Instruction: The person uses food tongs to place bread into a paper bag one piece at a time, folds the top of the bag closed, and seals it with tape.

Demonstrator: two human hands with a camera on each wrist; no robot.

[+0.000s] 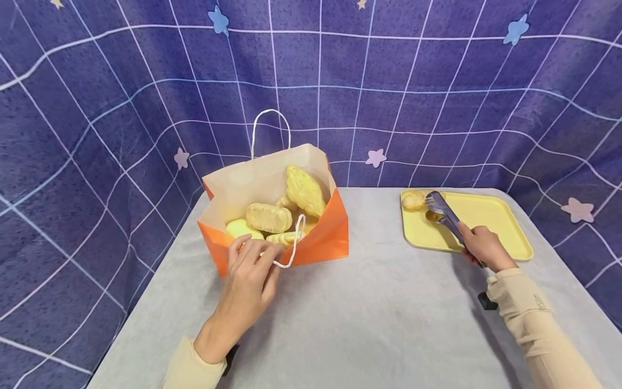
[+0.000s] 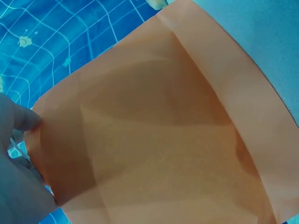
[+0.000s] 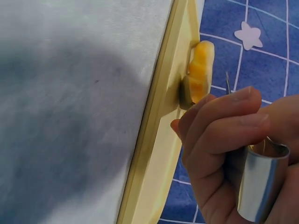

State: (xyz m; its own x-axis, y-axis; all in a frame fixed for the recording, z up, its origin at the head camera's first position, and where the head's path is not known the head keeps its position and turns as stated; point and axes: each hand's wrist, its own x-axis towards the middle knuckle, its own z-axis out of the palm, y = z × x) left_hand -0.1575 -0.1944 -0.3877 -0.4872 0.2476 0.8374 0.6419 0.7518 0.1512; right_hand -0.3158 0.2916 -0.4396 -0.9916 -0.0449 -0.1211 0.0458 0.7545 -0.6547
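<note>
At the front rim of an orange paper bag (image 1: 320, 240) my left hand (image 1: 245, 286) pinches the edge between thumb and fingers, as the left wrist view also shows. Inside the bag lie several yellow bread pieces, among them an oval roll (image 1: 269, 218) and a larger pointed loaf (image 1: 305, 190). My right hand (image 1: 486, 248) grips metal tongs (image 1: 449, 217) over the yellow tray (image 1: 500, 229). Their tips reach a bread roll (image 1: 414, 200) at the tray's far left corner; whether they touch it I cannot tell. In the right wrist view, the roll (image 3: 202, 70) looks ridged and glossy.
The bag's white cord handles (image 1: 270, 111) stand up at the back and hang over the front. A grey tabletop (image 1: 369, 302) lies between bag and tray. Behind it hangs a blue grid-patterned curtain (image 1: 389, 65) with stars.
</note>
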